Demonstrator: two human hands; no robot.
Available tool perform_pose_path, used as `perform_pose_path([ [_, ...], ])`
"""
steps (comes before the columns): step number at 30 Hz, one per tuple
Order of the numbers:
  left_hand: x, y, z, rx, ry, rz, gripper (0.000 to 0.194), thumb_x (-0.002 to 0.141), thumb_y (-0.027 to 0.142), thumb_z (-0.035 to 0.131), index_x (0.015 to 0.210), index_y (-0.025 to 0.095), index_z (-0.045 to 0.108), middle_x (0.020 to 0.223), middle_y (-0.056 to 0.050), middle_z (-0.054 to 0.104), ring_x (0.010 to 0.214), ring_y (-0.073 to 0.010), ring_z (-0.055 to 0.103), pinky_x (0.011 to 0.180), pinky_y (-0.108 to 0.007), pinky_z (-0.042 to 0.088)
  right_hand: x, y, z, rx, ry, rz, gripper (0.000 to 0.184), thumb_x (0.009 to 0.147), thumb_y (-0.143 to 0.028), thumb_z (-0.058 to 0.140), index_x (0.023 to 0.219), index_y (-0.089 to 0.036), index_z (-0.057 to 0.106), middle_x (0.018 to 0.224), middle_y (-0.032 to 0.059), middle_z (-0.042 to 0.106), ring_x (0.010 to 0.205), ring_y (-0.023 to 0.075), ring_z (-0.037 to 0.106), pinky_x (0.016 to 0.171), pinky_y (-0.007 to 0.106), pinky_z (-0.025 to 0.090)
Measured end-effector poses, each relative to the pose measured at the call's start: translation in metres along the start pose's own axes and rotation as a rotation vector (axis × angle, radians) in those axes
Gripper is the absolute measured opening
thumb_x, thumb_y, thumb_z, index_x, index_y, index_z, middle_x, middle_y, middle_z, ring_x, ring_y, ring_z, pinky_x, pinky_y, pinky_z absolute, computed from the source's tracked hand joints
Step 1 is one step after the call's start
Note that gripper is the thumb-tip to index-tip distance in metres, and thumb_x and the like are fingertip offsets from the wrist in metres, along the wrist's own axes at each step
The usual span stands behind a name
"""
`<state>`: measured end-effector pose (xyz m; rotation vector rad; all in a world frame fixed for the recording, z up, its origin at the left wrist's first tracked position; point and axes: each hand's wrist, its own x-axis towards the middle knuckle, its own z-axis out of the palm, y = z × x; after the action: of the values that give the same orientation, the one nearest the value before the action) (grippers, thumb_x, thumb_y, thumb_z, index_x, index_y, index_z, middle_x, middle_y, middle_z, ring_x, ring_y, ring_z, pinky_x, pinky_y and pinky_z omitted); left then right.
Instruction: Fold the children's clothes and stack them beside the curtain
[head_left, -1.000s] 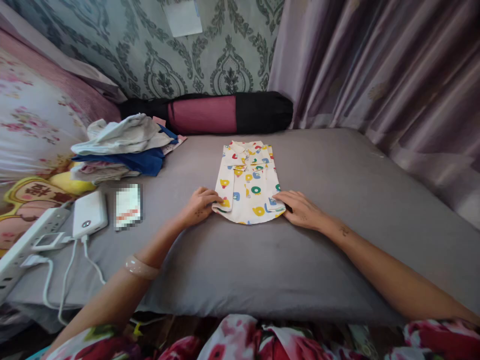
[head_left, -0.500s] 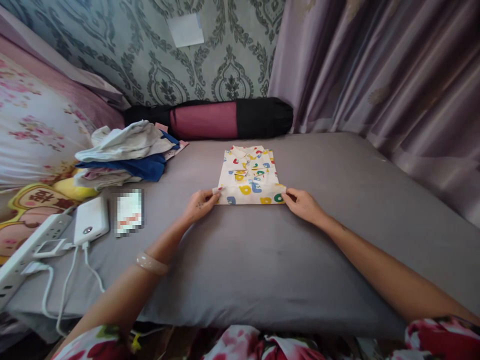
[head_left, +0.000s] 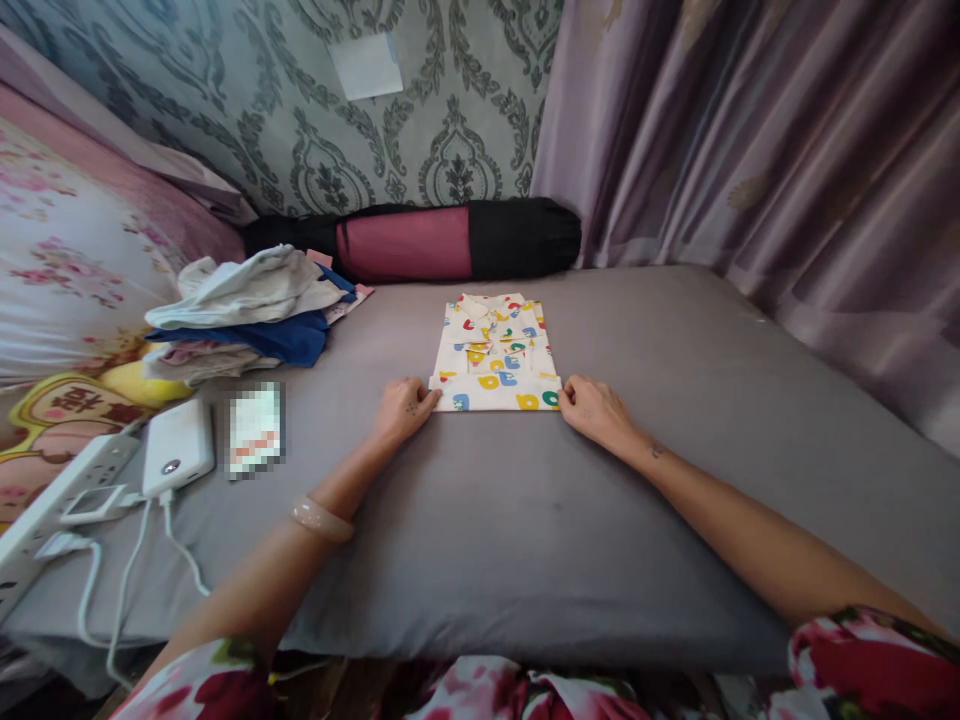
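A small white shirt (head_left: 495,355) with colourful printed shapes lies face up on the grey sheet, collar pointing away from me. Its sides and sleeves are tucked inward, and the hem is turned up into a flat band along the near edge. My left hand (head_left: 406,408) pinches the left end of that fold between thumb and fingers. At the right end, my right hand (head_left: 596,408) is closed on the folded corner in the same way. Both hands rest low, close to the bed surface.
Left of the shirt sits a pile of clothes (head_left: 251,290). Nearer are a power bank (head_left: 178,445) with cables, a power strip (head_left: 67,510) and a blurred flat item (head_left: 255,430). A black and maroon roll (head_left: 405,243) lies along the wall; curtains (head_left: 675,150) hang at right.
Both hands have lifted the shirt's hem and folded it away from me, so the shirt is shorter. In the last half second the hands have barely moved.
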<state>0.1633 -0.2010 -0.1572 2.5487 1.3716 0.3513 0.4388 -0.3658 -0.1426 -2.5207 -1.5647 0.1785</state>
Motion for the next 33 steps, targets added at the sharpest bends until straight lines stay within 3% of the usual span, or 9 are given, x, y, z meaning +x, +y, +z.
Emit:
perform_pose_path([
  [3,-0.005,0.001,-0.001,0.050,0.093,0.034,0.028,0.090,0.039,0.049,0.097,0.016,0.062,0.094,-0.010,0.064,0.090,-0.0230,0.057,0.084,-0.037,0.045,-0.002,-0.002,-0.003,-0.023,0.006,-0.017,0.025,0.093,-0.029,0.040,0.099,-0.019,0.063,0.099,0.0100,0.068,0.085,0.0228,0.063,0.067,0.030,0.041],
  [6,-0.013,0.015,-0.006,0.067,0.156,0.206,0.039,0.096,0.037,0.037,0.123,0.014,0.054,0.123,-0.015,0.059,0.114,-0.0256,0.053,0.099,-0.041,0.041,-0.008,-0.013,-0.005,-0.057,0.111,-0.159,0.034,0.096,-0.028,0.034,0.112,-0.015,0.060,0.114,0.0150,0.064,0.101,0.0257,0.060,0.082,0.035,0.044],
  [8,-0.017,0.029,-0.006,0.087,0.116,0.350,0.045,0.098,0.038,0.032,0.135,0.016,0.046,0.140,-0.014,0.050,0.132,-0.0264,0.042,0.108,-0.043,0.035,-0.012,-0.025,-0.004,-0.076,0.179,-0.328,0.042,0.098,-0.030,0.031,0.128,-0.012,0.054,0.134,0.0170,0.054,0.122,0.0281,0.049,0.099,0.041,0.038],
  [10,-0.019,0.044,-0.003,0.132,0.056,0.422,0.050,0.099,0.040,0.029,0.143,0.017,0.038,0.151,-0.010,0.039,0.143,-0.0269,0.027,0.114,-0.045,0.027,-0.013,-0.038,0.001,-0.084,0.189,-0.466,0.050,0.098,-0.033,0.029,0.142,-0.014,0.041,0.151,0.0132,0.037,0.139,0.0284,0.030,0.112,0.046,0.024],
  [13,-0.016,0.063,0.007,0.185,-0.006,0.386,0.055,0.100,0.040,0.023,0.149,0.016,0.030,0.157,-0.009,0.030,0.147,-0.0270,0.017,0.118,-0.047,0.019,-0.011,-0.056,0.010,-0.086,0.114,-0.541,0.055,0.098,-0.036,0.026,0.150,-0.017,0.031,0.159,0.0071,0.022,0.146,0.0277,0.012,0.117,0.052,0.009],
  [18,-0.001,0.075,0.019,0.221,-0.066,0.305,0.059,0.099,0.041,0.016,0.150,0.013,0.029,0.158,-0.010,0.026,0.148,-0.0267,0.013,0.120,-0.048,0.013,0.002,-0.071,0.018,-0.065,0.014,-0.549,0.059,0.098,-0.038,0.021,0.152,-0.014,0.028,0.159,0.0088,0.019,0.147,0.0286,0.010,0.116,0.056,0.004],
  [23,0.005,0.073,0.026,0.213,-0.115,0.264,0.061,0.099,0.043,0.015,0.150,0.013,0.031,0.157,-0.011,0.026,0.147,-0.0278,0.014,0.119,-0.051,0.012,0.010,-0.071,0.025,-0.055,-0.053,-0.531,0.060,0.098,-0.040,0.021,0.152,-0.016,0.026,0.159,0.0084,0.019,0.147,0.0294,0.011,0.116,0.058,0.005],
  [33,0.004,0.073,0.034,0.234,-0.136,0.234,0.061,0.099,0.044,0.016,0.150,0.014,0.029,0.158,-0.009,0.026,0.146,-0.0284,0.018,0.118,-0.050,0.014,0.009,-0.070,0.030,-0.026,-0.046,-0.519,0.059,0.097,-0.038,0.024,0.152,-0.016,0.028,0.158,0.0079,0.022,0.145,0.0304,0.016,0.113,0.063,0.010],
])
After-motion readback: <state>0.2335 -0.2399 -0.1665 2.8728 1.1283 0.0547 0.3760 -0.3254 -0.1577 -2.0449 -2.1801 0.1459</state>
